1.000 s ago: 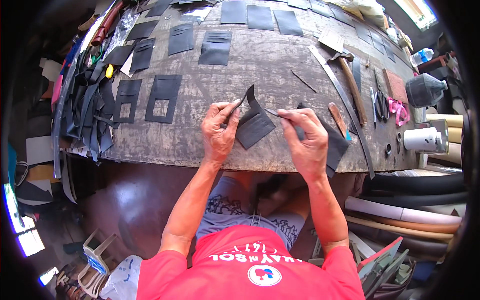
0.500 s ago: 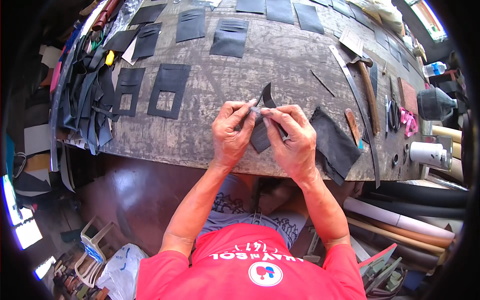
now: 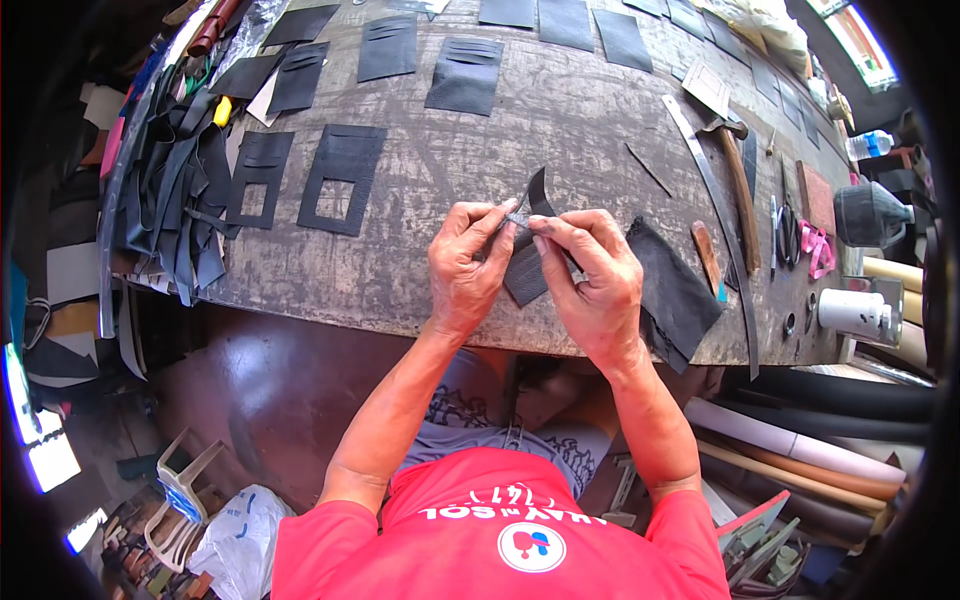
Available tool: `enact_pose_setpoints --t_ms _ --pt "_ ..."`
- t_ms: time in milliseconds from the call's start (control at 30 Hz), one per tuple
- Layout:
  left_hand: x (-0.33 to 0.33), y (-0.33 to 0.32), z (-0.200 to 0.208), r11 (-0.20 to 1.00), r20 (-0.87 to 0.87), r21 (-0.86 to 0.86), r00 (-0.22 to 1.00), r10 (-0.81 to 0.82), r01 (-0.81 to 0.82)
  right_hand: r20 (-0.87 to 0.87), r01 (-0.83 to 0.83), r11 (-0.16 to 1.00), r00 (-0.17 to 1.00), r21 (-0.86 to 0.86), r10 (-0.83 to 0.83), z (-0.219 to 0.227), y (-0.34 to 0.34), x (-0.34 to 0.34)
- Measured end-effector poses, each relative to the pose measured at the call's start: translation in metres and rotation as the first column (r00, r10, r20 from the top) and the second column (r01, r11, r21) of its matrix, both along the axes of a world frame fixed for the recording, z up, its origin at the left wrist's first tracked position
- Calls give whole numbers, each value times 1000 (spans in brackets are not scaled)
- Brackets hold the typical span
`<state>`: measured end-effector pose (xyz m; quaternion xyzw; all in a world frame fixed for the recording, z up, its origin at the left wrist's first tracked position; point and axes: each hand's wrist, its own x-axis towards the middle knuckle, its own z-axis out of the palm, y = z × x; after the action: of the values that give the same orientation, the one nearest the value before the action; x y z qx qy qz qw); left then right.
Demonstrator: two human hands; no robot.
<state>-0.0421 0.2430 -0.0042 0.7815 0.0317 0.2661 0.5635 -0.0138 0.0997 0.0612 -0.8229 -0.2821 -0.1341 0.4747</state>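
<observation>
My left hand (image 3: 466,262) and my right hand (image 3: 594,275) meet over the table's near edge, each with thumb and forefinger pinched. Between the fingertips they hold a thin black leather strip (image 3: 540,192), whose loose end curls upward. A small greyish part of it shows right at the fingertips. Below, partly hidden by my fingers, a small black leather piece (image 3: 526,275) shows between the hands; whether it joins the strip I cannot tell. A ragged black cloth (image 3: 672,295) lies beside my right hand, hanging a little over the edge.
Cut leather panels (image 3: 342,165) are spread over the worn table (image 3: 400,270). Dark strips (image 3: 175,215) heap at its left end. To the right lie a metal ruler (image 3: 708,180), a hammer (image 3: 738,190), a wooden-handled tool (image 3: 706,255), scissors (image 3: 789,235) and a white container (image 3: 852,311).
The view has shifted slightly. My right hand has drawn a little away from the left, and both keep their pinch on the strip.
</observation>
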Motion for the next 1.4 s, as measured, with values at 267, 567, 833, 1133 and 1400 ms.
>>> enact_pose_setpoints --t_ms 267,567,833,1133,1400 --pt "0 0 -1 1000 1 -9 1000 -7 7 12 21 1000 1000 5 -21 4 -3 -6" --pt "-1 -1 1 1000 -7 2 1000 1 -1 -3 -9 995 1000 -94 9 -2 -7 8" --pt "0 -3 -2 999 27 -9 999 32 -32 -23 -50 996 999 -71 49 2 -11 23" --pt "0 -3 1 999 8 10 999 36 -36 -21 -66 994 998 -89 64 0 -15 36" --pt "-1 -2 3 1000 17 9 1000 25 -25 -3 -55 994 998 -89 55 -2 -19 53"
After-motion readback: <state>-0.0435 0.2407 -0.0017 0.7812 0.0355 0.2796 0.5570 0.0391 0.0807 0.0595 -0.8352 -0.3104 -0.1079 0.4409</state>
